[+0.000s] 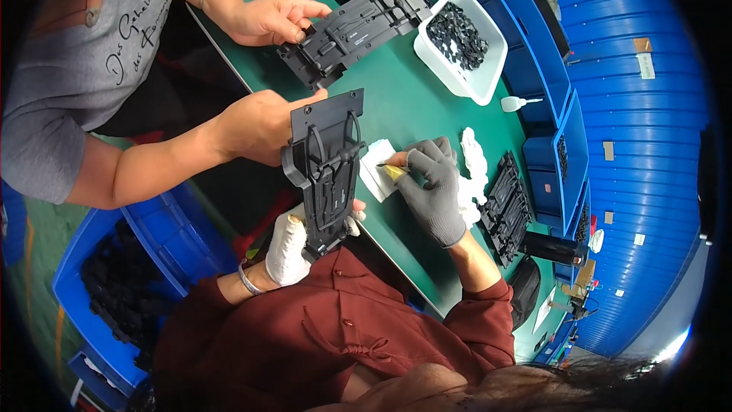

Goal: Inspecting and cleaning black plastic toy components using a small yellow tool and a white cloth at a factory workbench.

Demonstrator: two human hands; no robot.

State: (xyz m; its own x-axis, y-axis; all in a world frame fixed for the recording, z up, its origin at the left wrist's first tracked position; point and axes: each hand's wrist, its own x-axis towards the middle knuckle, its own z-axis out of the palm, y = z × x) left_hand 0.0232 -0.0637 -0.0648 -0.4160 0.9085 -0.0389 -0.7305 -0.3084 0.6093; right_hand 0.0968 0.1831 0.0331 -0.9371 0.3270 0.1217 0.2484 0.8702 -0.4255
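Note:
My left hand (288, 248), in a white glove, is closed round the lower end of a long black moulded plastic part (329, 160), which stands tilted up at the table's edge. To its right, my right hand (433, 187) wears a grey glove with bare fingertips. Its thumb and forefinger are pinched together over a white folded cloth or paper (377, 169) on the table. Yellow shows at the thumb tip, and a small dark point shows between the fingers; what they hold I cannot make out.
Across from me, a co-worker's hand (267, 21) holds a similar black part (358, 27); their other hand (259, 128) is partly behind mine. A white tub (492, 69) of small black pieces, a crumpled white cloth (473, 164), another black part (505, 210) and blue bins (545, 91) stand rightward.

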